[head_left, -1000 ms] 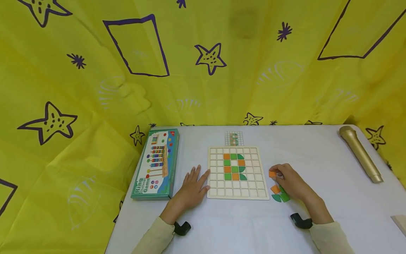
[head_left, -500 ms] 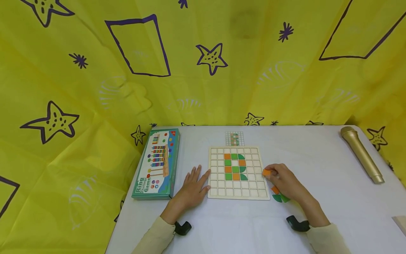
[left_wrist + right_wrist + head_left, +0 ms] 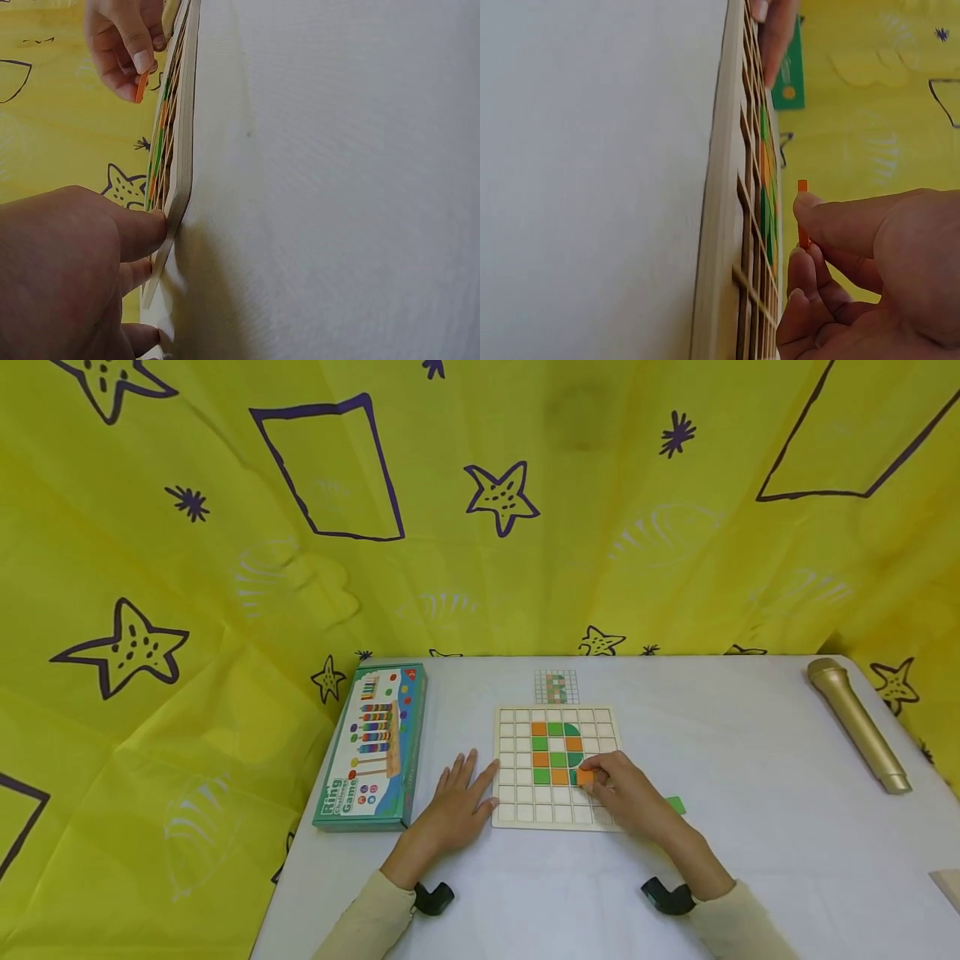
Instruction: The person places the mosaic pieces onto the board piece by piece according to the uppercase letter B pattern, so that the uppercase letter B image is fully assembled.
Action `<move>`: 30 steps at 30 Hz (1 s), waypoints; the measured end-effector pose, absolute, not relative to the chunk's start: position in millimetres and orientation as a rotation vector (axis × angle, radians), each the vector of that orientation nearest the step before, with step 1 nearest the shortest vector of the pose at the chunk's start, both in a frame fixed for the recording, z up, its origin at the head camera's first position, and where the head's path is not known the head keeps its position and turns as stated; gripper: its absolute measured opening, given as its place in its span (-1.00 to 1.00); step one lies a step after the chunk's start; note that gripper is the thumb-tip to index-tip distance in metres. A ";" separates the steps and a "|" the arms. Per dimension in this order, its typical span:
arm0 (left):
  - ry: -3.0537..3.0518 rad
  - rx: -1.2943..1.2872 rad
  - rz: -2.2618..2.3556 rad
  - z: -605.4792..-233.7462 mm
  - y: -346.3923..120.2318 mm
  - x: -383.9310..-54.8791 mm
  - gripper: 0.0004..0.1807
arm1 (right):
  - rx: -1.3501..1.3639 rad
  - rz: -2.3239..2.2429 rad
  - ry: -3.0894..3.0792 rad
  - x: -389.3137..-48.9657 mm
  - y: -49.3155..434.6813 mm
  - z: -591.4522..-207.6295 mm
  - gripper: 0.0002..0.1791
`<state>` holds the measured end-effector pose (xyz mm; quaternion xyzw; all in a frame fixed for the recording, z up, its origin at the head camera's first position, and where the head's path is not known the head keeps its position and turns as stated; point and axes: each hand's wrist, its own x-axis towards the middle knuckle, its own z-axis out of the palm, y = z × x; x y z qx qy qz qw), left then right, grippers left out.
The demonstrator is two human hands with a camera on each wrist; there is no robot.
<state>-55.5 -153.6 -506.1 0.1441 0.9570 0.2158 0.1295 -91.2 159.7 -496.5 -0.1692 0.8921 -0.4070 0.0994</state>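
Observation:
My right hand (image 3: 624, 789) pinches an orange tile (image 3: 803, 214) between thumb and fingers. It hovers over the wooden grid board (image 3: 525, 812), just right of the lower rows of tiles. On the board, green and orange tiles (image 3: 558, 760) form a letter R shape, some square and some with curved edges. In the head view the held tile overlaps the dark green curved piece at the lower right of the R. My left hand (image 3: 452, 806) lies spread out, its thumb and fingertips at the board's left edge.
A patterned card (image 3: 557, 687) lies behind the board. On the left is a Ring Challenge Game box (image 3: 367, 747); at the far right, a gold microphone (image 3: 855, 722). A loose green tile (image 3: 677, 805) peeks out beyond the right hand. A yellow curtain (image 3: 465, 577) hangs behind the table.
My right hand has carried the orange tile leftward from beside the loose pieces, past the board's right edge, to over the tiles. The left hand has stayed in place.

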 end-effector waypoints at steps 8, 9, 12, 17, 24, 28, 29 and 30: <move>2.787 0.423 0.616 -507.1 -154.0 -55.7 -0.34 | -0.580 -1.231 2.540 -82.6 129.2 -501.0 -0.74; 2.787 0.424 0.617 -507.1 -153.9 -55.8 -0.34 | -0.580 -1.218 2.541 -81.9 126.1 -501.0 -0.75; 2.785 0.422 0.614 -507.3 -153.8 -55.9 -0.33 | -0.591 -1.183 2.547 -80.2 117.8 -499.6 -0.78; 2.780 0.412 0.622 -507.2 -153.8 -55.9 -0.33 | -0.609 -1.162 2.546 -79.5 108.9 -498.0 -0.81; 2.788 0.426 0.634 -504.9 -153.8 -55.2 -0.34 | -0.686 -1.150 2.622 -81.5 103.9 -500.2 -0.89; 2.792 0.429 0.636 -503.4 -153.2 -54.9 -0.34 | -0.707 -1.124 2.665 -82.6 102.4 -500.8 -0.88; 2.792 0.430 0.633 -503.2 -153.1 -55.0 -0.34 | -0.715 -1.115 2.673 -82.7 102.2 -500.8 -0.88; 2.792 0.430 0.635 -503.2 -152.9 -55.0 -0.35 | -0.708 -1.114 2.669 -82.7 101.9 -500.4 -0.88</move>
